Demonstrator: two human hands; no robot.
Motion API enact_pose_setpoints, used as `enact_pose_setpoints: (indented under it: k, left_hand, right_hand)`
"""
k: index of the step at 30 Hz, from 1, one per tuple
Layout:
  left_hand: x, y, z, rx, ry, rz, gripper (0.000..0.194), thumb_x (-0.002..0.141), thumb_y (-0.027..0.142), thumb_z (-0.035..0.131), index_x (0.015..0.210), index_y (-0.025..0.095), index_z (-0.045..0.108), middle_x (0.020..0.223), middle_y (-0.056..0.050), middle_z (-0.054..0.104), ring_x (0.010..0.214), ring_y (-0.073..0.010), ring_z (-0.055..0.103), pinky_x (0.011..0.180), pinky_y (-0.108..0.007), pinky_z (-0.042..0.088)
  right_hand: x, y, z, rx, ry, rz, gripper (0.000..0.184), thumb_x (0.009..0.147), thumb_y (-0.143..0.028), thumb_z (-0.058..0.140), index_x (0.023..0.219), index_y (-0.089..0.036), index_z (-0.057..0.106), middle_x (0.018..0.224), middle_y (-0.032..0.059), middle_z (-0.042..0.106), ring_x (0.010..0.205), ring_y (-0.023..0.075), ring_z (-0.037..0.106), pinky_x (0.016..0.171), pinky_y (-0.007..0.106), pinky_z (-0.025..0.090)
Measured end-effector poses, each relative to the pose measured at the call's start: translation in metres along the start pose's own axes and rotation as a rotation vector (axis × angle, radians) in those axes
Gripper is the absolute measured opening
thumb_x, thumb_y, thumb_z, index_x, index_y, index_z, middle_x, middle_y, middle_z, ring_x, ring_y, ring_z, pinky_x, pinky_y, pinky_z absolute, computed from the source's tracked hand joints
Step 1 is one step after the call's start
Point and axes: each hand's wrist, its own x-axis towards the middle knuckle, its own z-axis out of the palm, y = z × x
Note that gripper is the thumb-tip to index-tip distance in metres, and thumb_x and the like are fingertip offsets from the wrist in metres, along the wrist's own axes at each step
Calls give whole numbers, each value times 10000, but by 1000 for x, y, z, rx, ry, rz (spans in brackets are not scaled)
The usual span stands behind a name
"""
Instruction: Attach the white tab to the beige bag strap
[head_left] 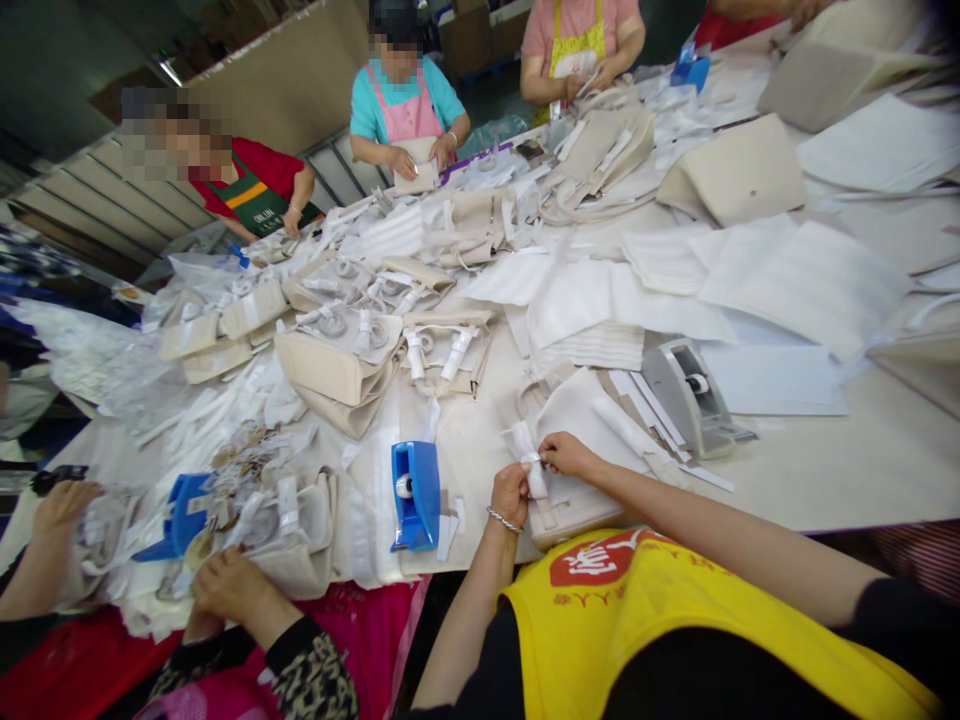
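Yellow apron fabric (675, 610) with a red printed patch fills the near edge of the head view, worn by the person filming. Both forearms extend from it toward 12 o'clock. Left hand (510, 492), a bracelet at its wrist, is closed narrow on the lower end of a white paper strip (534, 470). Right hand (564, 455) pinches the same strip from its 3 o'clock side, fingertips together. Strip sits wrapped on the handle of a cream bag (577, 500) lying flat on the table (862, 460) directly under both hands. Blue tape dispenser (415, 492) stands at 9 o'clock of the left hand, near. Grey tape dispenser (686, 395) stands at 2 o'clock of the right hand. Co-worker's hand (225, 588) works at far 9 o'clock among more bags.
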Motion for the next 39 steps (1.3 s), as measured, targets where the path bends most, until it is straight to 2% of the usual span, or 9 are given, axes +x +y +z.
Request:
enact_pose_setpoints:
  k: [7,10,12,14,18,23,28,34,39]
  left_hand:
    - [0,-1,-5,-20,-16,10,319,549,366,614,478,144,397,379,77,335,375,-32,300,418,-206,207]
    - [0,-3,-4,1,-24,28,268,557,349,618,535,133,462,395,72,363,383,-33,303,417,-207,206]
    - [1,-4,-3,32,-2,40,247,552,334,625,585,119,509,400,69,376,387,-33,301,415,-204,201]
    - [2,-5,-1,74,29,58,244,548,324,627,625,109,542,419,62,405,396,-33,304,415,-199,208]
    - [4,-4,-1,232,77,119,244,552,327,620,654,108,581,492,35,484,431,-43,345,435,-198,267]
    - [3,-3,-3,417,115,157,238,568,318,595,698,119,599,503,18,520,448,-74,400,448,-213,327]
    - [2,-1,-6,460,96,136,197,584,278,572,700,121,594,519,5,539,455,-84,427,458,-216,343]
    - [-4,9,-13,377,-152,137,196,581,236,570,733,116,602,551,19,529,512,-73,423,529,-216,341]
    - [-10,11,-11,117,-133,49,217,559,310,606,591,102,557,480,24,479,490,-70,423,522,-223,332]
  right_hand:
    - [-2,7,1,-82,-25,126,285,706,-360,465,841,-115,522,454,12,547,335,106,453,376,216,347]
    - [-7,12,-1,-190,69,44,198,675,-322,504,725,-136,548,488,16,558,394,94,483,453,212,376]
    - [-11,13,-1,-102,110,-2,171,693,-280,464,646,-140,550,568,30,587,473,91,518,506,201,389]
    - [-14,12,1,94,68,41,250,720,-330,418,644,-134,553,620,40,600,528,96,534,517,196,397]
    - [-15,11,9,226,29,14,360,650,-469,485,587,-118,537,519,14,547,493,91,479,481,195,368]
    - [-10,6,11,47,47,-32,371,642,-468,481,540,-115,536,474,11,524,467,84,448,459,190,329]
    - [-8,-6,6,-275,65,-34,411,630,-496,472,508,-115,566,473,41,547,467,107,469,430,207,274]
    - [-9,-10,9,-453,129,-56,439,670,-495,413,492,-124,565,480,62,566,465,111,471,449,222,250]
    - [-10,-8,17,-481,188,-28,431,681,-490,391,522,-130,568,497,78,565,460,120,458,450,236,239]
